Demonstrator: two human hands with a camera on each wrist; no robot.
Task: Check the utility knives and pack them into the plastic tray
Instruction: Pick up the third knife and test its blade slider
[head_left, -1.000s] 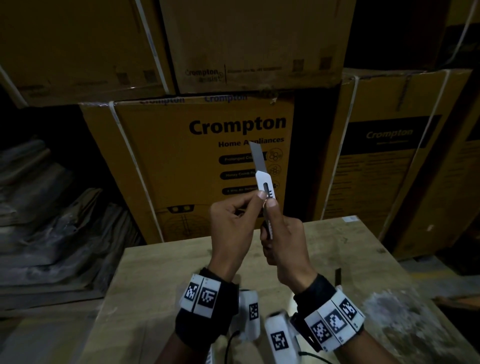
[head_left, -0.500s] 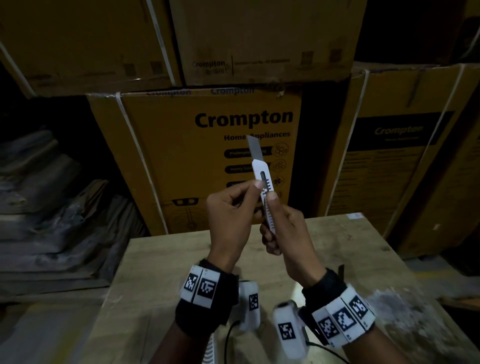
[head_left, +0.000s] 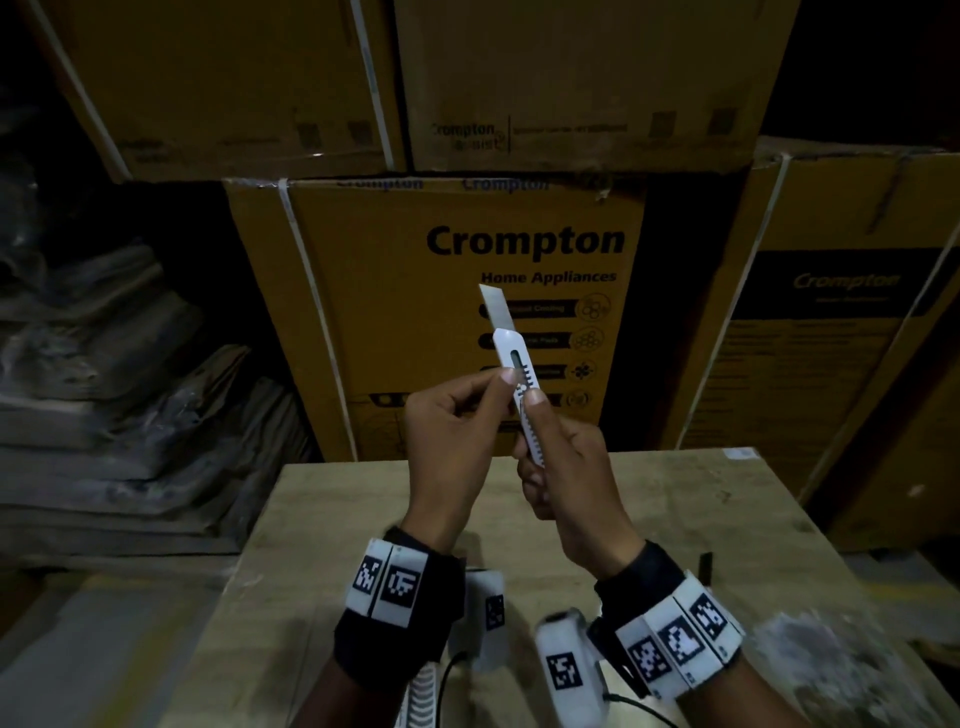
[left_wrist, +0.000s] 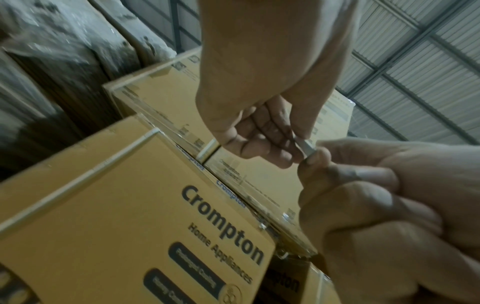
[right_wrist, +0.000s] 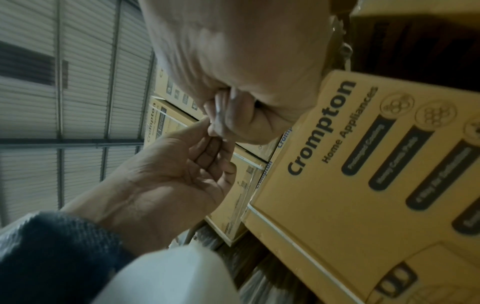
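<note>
A white utility knife (head_left: 521, 387) is held upright above the wooden table, its steel blade (head_left: 496, 309) sticking out at the top. My right hand (head_left: 569, 470) grips the handle from below, thumb on the slider. My left hand (head_left: 449, 439) pinches the knife body just above that thumb. The left wrist view shows only a sliver of the knife (left_wrist: 306, 147) between the fingertips of my left hand (left_wrist: 376, 195) and my right hand (left_wrist: 262, 123). In the right wrist view the knife (right_wrist: 219, 111) runs through my right hand (right_wrist: 233, 61), with my left hand (right_wrist: 182, 174) touching it. No plastic tray is in view.
Stacked Crompton cardboard boxes (head_left: 467, 312) form a wall right behind the table (head_left: 337, 545). More boxes (head_left: 831, 338) stand at the right. Flattened wrapped sheets (head_left: 130, 415) are piled at the left. A small dark object (head_left: 705, 567) lies on the table near my right wrist.
The blade sticks out a little less than a second ago, and my right thumb sits slightly lower on the handle. Both hands keep their hold on the knife.
</note>
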